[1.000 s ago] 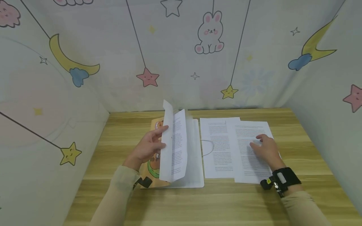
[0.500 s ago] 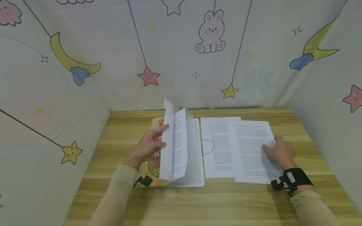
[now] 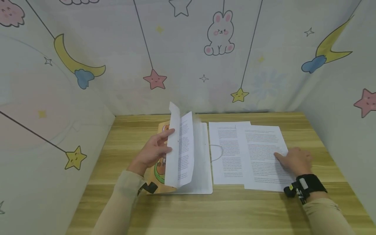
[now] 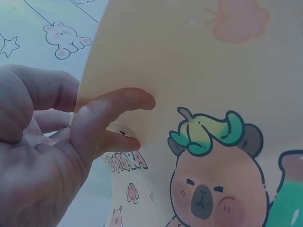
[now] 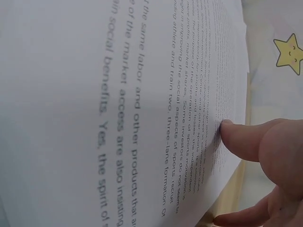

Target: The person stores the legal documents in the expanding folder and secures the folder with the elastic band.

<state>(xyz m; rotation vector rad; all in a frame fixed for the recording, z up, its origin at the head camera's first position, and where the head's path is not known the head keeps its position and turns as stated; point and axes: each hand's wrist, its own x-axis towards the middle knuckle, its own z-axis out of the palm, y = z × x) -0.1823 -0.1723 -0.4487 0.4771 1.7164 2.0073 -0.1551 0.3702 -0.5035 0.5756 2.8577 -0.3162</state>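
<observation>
A folder [image 3: 202,163] lies open at the middle left, its orange cover [image 4: 142,61] printed with a capybara. My left hand [image 3: 151,151] pinches the raised cover by its edge, thumb on the printed side in the left wrist view. A printed page [image 3: 185,148] stands half upright inside the folder. To the right, two printed sheets of paper overlap on the table. My right hand [image 3: 297,160] is at the right edge of the nearer sheet [image 3: 264,156]. Its thumb [image 5: 244,142] touches the text side, with a gap between thumb and the finger below at the sheet's edge.
The other sheet [image 3: 224,153] lies partly under the nearer one, beside the folder. A thin grey loop [image 3: 221,152] reaches from the folder's right edge over it. The wood-grain table [image 3: 223,212] is bordered by patterned curtain walls [image 3: 191,55] at the back and both sides.
My right hand has moved right from over the nearer sheet to its right edge, its fingers now past the edge. My left hand stays in place on the raised cover.
</observation>
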